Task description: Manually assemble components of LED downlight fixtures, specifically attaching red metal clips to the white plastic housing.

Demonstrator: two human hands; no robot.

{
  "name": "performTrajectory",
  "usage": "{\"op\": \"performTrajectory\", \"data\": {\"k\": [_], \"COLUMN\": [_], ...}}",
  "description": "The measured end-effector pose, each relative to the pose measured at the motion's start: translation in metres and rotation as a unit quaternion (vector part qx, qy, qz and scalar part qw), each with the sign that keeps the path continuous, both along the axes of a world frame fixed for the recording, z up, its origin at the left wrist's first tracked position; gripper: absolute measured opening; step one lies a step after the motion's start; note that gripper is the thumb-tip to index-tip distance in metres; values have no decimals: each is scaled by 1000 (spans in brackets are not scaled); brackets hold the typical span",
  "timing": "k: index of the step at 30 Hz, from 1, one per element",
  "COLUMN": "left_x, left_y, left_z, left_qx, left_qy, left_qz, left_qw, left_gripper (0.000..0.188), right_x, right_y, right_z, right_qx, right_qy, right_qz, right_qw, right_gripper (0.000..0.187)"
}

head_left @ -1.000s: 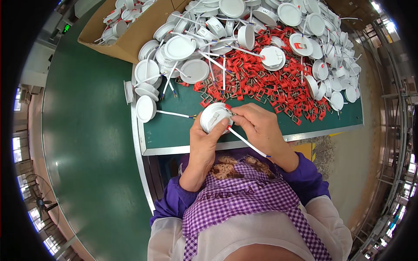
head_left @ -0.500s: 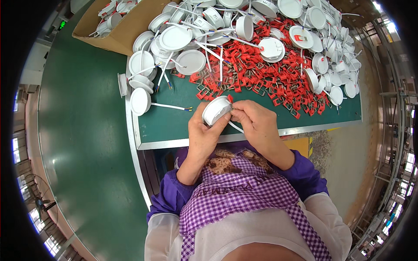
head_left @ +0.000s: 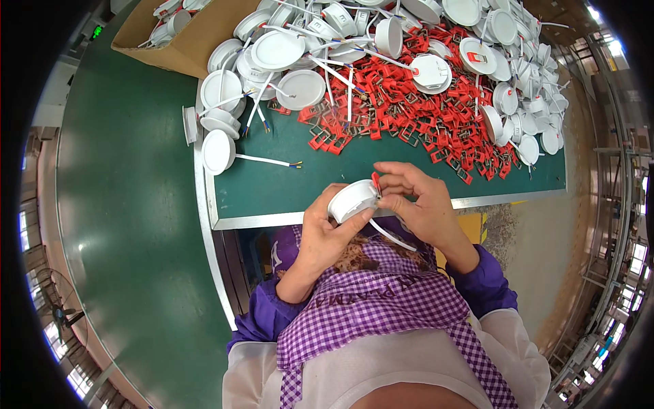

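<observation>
A white round light fitting [head_left: 352,200] is tilted in my left hand [head_left: 323,230], the thumb along its lower edge and the fingers wrapped behind it. A red clip with metal [head_left: 376,182] stands up at the fitting's right side. My right hand [head_left: 419,204] is closed around this clip, thumb and bent fingertips against it, while the index finger sticks out above. The fitting's white cable [head_left: 393,236] hangs down to the right below my hands. How the clip sits on the fitting is partly hidden by my fingers.
A heap of red clips [head_left: 409,105] lies on the green tabletop [head_left: 262,194] beyond my hands. White light fittings with cables [head_left: 278,51] are piled behind and around it. One fitting [head_left: 219,152] rests at the left edge. A cardboard box [head_left: 194,42] of fittings stands back left.
Both hands and the fitting have moved slightly right and toward me. My right index finger has lifted away from the pinch, and more of the hanging cable shows.
</observation>
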State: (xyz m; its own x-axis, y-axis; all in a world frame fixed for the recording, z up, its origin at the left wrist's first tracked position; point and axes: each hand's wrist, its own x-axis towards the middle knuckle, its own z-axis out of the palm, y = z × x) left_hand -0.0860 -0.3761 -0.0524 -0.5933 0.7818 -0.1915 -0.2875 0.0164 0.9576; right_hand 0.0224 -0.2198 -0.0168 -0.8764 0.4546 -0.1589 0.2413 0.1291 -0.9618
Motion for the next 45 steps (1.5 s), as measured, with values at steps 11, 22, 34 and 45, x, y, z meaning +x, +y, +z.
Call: {"op": "performTrajectory", "data": {"k": [11,22,34,45], "left_x": [-14,-40,-42,-39], "left_y": [-14,-26,5,26], "left_z": [-2,-1,11,9], "left_qx": [-11,34,-22,-36], "left_qy": [-81,-245,-263,-61], "left_qz": [115,156,38,-37], "left_qw": [990,956,964,997], "left_gripper": [34,37,43,31], "right_x": [-48,-59,-31,-20], "right_y": [21,20,28,34], "right_z": [-33,-40,-42,-31], "right_qx": [88,481,-154,-93], "right_qy": [9,-2,60,62], "right_qz": [79,96,-104,-110], "right_qw": [993,871,981,988], "right_gripper": [33,13,14,20]}}
